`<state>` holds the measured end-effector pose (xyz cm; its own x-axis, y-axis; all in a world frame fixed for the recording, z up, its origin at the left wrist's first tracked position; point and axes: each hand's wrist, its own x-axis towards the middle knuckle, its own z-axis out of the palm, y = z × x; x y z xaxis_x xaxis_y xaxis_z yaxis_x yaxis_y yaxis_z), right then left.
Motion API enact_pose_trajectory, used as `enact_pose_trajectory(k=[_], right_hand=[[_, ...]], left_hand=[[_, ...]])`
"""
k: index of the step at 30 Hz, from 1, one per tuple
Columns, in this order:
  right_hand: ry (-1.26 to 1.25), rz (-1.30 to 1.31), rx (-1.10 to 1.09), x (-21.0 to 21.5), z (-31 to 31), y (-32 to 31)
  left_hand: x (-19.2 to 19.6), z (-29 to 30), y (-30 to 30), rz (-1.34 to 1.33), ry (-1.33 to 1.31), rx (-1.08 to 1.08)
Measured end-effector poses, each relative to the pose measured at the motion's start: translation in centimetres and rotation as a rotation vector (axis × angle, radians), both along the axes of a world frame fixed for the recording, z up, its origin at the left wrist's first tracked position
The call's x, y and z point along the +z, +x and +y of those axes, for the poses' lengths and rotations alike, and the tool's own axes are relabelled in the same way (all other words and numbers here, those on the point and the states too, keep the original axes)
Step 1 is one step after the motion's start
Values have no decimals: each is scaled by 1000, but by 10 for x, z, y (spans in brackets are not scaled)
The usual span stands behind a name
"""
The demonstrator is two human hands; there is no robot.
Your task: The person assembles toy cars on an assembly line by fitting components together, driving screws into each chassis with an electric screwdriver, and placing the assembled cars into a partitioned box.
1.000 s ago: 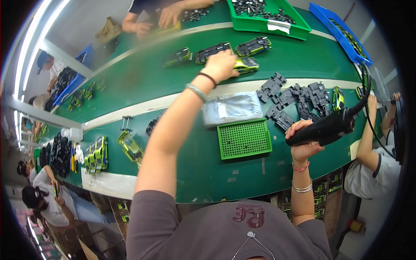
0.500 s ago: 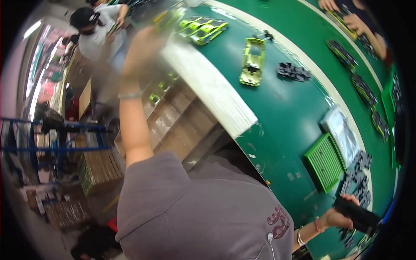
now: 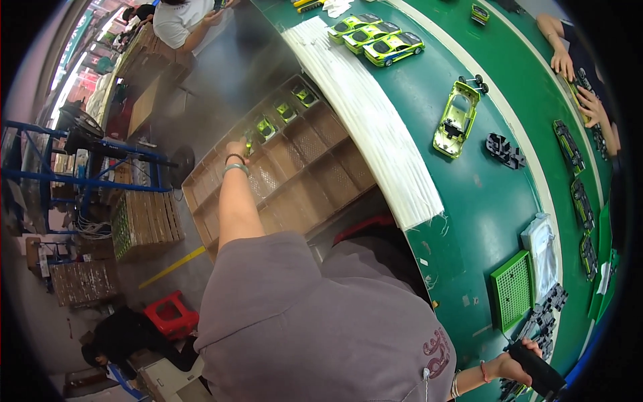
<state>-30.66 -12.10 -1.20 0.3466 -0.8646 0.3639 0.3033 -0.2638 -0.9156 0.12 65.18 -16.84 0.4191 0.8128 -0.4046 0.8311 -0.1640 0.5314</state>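
Down in a compartment of the brown cardboard divider box (image 3: 295, 167) beside the counter, a small lime-green toy car body (image 3: 248, 143) sits under the left hand (image 3: 236, 149), whose grip is closed about it; the arm stretches out from the grey-shirted shoulder, with a dark band and a pale bracelet at the wrist. Further lime-green toy cars (image 3: 286, 111) lie in neighbouring compartments of the same box. The right hand (image 3: 516, 365) is low at the picture's edge, its grip wrapped round a black power screwdriver (image 3: 539, 376). Just beside it lies a heap of black plastic chassis parts (image 3: 544, 320) and a green perforated tray (image 3: 512, 289). On the green counter (image 3: 492, 214) a white ribbed foam strip (image 3: 375, 114) runs along the near edge, with three finished lime-green cars (image 3: 375, 37) at its far end and an open lime-green car shell (image 3: 456, 119) lying apart.
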Motion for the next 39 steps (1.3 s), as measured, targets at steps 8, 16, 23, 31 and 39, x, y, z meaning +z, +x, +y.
enact_pose_trajectory(k=[8,16,23,31,39], right_hand=[[5,27,40,-1,-4,-14],[5,12,70,2,-3,-3],[-18,22,73,-4,0,1],[-89,38,-95,-1,31,14],[-32,-10,-57,17,40,18]], left_hand=[[-19,-83,-12,40,382,-76],[-70,-109,-44,6,457,-241],[-74,-115,-39,-125,444,-370],[-116,-91,-21,187,612,-740],[-121,-79,-23,201,399,-569]])
